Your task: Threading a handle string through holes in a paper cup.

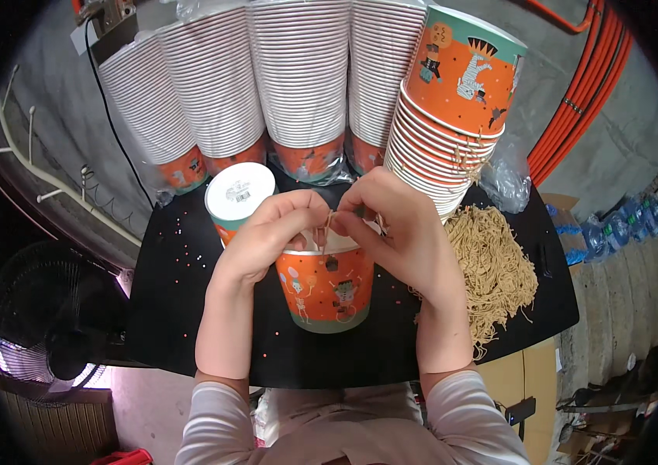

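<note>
In the head view, a black table [305,366] stands before a grey wall [631,132] carrying orange pipes [577,93]; a fan [53,325] sits to the left. Plastic-wrapped stacks [302,85] of white-rimmed tubs line the back, with an unwrapped stack [464,74] at their right. In the middle of the table, an orange tub [321,291] stands upright between a person's forearms. Over its rim, the left hand [271,229] and right hand [398,221] meet, fingertips pinched closed on a thin tan cord [326,232]. A tangled cord pile [495,271] lies beside the right forearm; an upturned tub [240,190] stands behind the left hand.
</note>
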Action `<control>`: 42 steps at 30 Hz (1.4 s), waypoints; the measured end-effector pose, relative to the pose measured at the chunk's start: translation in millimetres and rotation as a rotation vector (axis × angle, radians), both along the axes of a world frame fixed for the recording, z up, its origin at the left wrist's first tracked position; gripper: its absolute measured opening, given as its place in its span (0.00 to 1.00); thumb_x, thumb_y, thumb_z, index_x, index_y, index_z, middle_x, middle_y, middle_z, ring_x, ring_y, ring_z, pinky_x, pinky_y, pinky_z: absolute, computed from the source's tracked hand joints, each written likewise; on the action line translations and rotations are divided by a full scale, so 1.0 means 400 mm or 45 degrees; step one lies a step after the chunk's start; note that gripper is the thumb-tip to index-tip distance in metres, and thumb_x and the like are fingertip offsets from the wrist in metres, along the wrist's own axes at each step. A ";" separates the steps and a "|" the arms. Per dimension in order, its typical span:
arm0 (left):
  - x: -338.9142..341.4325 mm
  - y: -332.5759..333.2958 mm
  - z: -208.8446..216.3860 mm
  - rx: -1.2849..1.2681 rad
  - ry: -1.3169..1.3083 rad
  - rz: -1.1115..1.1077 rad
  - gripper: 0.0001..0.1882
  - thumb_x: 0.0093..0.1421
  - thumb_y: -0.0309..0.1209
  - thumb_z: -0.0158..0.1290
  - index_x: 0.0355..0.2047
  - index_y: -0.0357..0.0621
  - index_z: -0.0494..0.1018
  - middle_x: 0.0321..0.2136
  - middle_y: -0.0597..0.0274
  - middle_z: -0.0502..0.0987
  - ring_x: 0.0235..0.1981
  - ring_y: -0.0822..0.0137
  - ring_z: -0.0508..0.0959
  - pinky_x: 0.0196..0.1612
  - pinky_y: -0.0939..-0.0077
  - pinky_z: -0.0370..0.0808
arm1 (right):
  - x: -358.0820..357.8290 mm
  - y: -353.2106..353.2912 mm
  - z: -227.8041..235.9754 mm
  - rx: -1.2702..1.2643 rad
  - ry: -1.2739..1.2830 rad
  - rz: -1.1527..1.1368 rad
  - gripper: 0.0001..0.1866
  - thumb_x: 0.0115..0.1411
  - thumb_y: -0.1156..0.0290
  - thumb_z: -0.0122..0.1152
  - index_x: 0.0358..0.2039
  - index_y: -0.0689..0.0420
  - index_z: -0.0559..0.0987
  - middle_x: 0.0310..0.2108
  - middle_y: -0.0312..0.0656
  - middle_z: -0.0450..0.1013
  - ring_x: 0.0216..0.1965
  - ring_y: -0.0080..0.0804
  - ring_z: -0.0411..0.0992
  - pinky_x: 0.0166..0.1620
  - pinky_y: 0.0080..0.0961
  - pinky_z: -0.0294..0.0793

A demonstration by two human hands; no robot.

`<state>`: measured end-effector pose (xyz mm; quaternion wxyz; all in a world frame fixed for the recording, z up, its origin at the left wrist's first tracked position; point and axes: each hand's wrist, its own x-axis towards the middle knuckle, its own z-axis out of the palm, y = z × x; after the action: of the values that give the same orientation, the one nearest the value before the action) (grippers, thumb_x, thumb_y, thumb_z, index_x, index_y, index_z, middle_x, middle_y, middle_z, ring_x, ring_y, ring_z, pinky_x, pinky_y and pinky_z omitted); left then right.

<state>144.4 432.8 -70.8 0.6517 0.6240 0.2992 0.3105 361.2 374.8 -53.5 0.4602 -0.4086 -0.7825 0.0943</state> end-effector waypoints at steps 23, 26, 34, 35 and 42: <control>-0.071 -0.179 -0.095 0.380 -0.262 0.533 0.04 0.68 0.21 0.54 0.39 0.31 0.77 0.69 0.54 0.60 0.42 0.73 0.83 0.46 0.77 0.81 | -0.118 -0.030 -0.056 -0.638 0.551 0.457 0.04 0.70 0.76 0.59 0.42 0.63 0.76 0.32 0.37 0.78 0.37 0.18 0.80 0.41 0.17 0.80; -0.074 -0.216 -0.103 0.407 -0.301 0.451 0.05 0.70 0.20 0.53 0.43 0.29 0.75 0.64 0.52 0.66 0.40 0.73 0.84 0.46 0.77 0.82 | -0.111 -0.055 -0.061 -0.631 0.505 0.495 0.05 0.70 0.75 0.60 0.43 0.62 0.76 0.32 0.36 0.78 0.36 0.17 0.79 0.40 0.19 0.80; -0.039 -0.297 -0.107 0.400 -0.140 0.724 0.03 0.68 0.22 0.57 0.40 0.34 0.75 0.41 0.58 0.79 0.42 0.71 0.80 0.47 0.76 0.77 | -0.126 -0.173 -0.064 -0.502 0.393 0.208 0.06 0.70 0.75 0.60 0.43 0.60 0.73 0.31 0.41 0.78 0.32 0.28 0.79 0.35 0.27 0.77; -0.030 -0.302 -0.119 0.580 -0.051 0.815 0.03 0.67 0.21 0.58 0.38 0.34 0.75 0.39 0.58 0.79 0.42 0.70 0.79 0.47 0.76 0.76 | -0.134 -0.191 -0.075 -0.500 0.428 0.200 0.06 0.70 0.75 0.59 0.43 0.60 0.72 0.31 0.41 0.78 0.32 0.30 0.79 0.36 0.27 0.77; 0.001 -0.318 -0.134 1.028 0.077 1.110 0.03 0.67 0.20 0.57 0.36 0.35 0.74 0.42 0.61 0.72 0.43 0.74 0.74 0.37 0.82 0.76 | -0.170 -0.191 -0.088 -0.351 0.470 0.145 0.06 0.69 0.75 0.61 0.43 0.59 0.73 0.30 0.42 0.76 0.32 0.30 0.78 0.35 0.27 0.76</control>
<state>144.7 305.5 -124.3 0.1664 0.6505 0.4047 0.6208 293.2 298.5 -88.7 0.5292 -0.3986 -0.6867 0.2992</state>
